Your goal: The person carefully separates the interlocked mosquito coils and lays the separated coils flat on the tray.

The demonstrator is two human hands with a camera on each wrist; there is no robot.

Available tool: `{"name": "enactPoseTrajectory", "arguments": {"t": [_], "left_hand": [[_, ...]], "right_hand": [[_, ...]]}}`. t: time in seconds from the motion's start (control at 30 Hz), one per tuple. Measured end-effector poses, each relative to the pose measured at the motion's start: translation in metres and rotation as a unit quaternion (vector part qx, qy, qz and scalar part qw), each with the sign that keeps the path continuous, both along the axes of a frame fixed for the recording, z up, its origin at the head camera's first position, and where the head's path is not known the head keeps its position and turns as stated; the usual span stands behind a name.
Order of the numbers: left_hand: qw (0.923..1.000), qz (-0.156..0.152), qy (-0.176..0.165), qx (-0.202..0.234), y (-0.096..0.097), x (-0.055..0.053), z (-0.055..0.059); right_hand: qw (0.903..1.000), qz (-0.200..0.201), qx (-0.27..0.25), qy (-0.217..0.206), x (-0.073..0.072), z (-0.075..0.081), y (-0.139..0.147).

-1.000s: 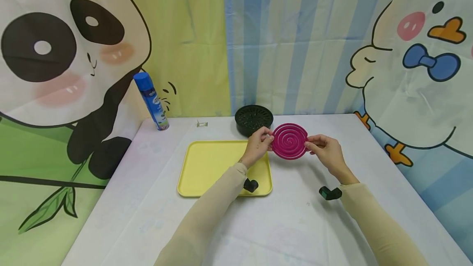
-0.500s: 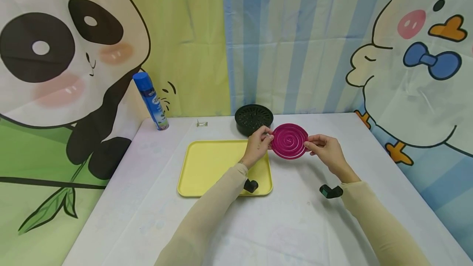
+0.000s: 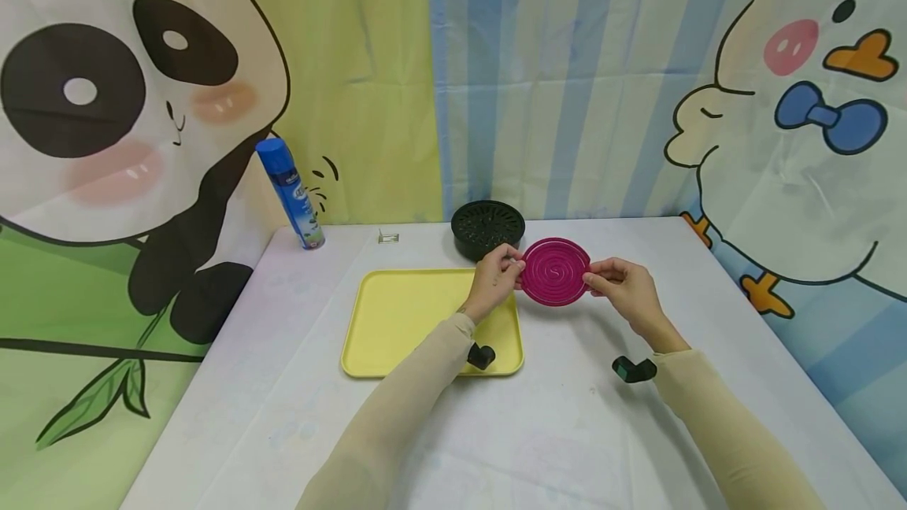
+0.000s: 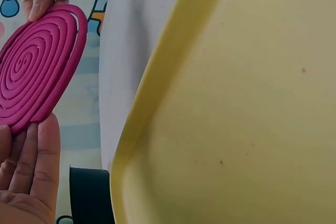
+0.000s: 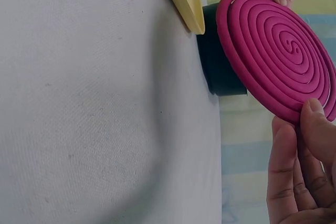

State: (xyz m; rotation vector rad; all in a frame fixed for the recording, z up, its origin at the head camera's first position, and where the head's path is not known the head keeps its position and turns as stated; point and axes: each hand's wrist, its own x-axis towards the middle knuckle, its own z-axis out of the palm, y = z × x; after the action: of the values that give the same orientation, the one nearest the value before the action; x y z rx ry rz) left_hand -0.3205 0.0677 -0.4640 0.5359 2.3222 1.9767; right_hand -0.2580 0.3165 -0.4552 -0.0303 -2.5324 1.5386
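My left hand (image 3: 494,283) pinches the left edge of a flat, round, magenta coil (image 3: 555,271), the thumb on the face nearer the head camera and the fingers behind. My right hand (image 3: 629,295) pinches the opposite edge in the same way, so both grips are narrow, with the coil between them. The coil is held up off the table (image 3: 560,431), to the right of the tray, with its face towards the head camera. Its rings wind in to a small S at the centre, and the right wrist view shows slim gaps between some outer rings.

My left forearm, in a beige sleeve (image 3: 397,408), crosses over the right part of a shallow yellow tray (image 3: 404,321). Just past the tray's far right corner is a round black bowl (image 3: 487,228) with a slotted top; from the head view, my left hand overlaps its near edge. Further left, near the far edge of the white tabletop, lies a small metal piece (image 3: 387,238), too small to make out fully. At the far left corner stands a blue spray can (image 3: 292,195). Behind hangs printed cloth (image 3: 340,85), with a panda on the left and a white bird on the right.
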Motion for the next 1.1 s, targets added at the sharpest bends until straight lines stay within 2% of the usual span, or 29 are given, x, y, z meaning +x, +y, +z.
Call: {"name": "enactPoseTrajectory", "arguments": {"t": [0.33,0.63,1.1], "left_hand": [[0.9991,0.000,-0.042,0.007,-0.0020,-0.0020,0.0011],[0.9988,0.003,-0.048,0.004,-0.0021,-0.0026,-0.0005],[0.9970,0.013,-0.075,0.008,0.0000,-0.0006,0.0012]], "right_hand": [[0.9996,-0.005,0.025,0.013,0.0000,-0.0006,-0.0027],[0.9994,0.008,0.013,0.031,-0.0006,-0.0028,-0.0028],[0.9983,0.012,0.038,0.044,-0.0009,-0.0083,0.0005]]}}
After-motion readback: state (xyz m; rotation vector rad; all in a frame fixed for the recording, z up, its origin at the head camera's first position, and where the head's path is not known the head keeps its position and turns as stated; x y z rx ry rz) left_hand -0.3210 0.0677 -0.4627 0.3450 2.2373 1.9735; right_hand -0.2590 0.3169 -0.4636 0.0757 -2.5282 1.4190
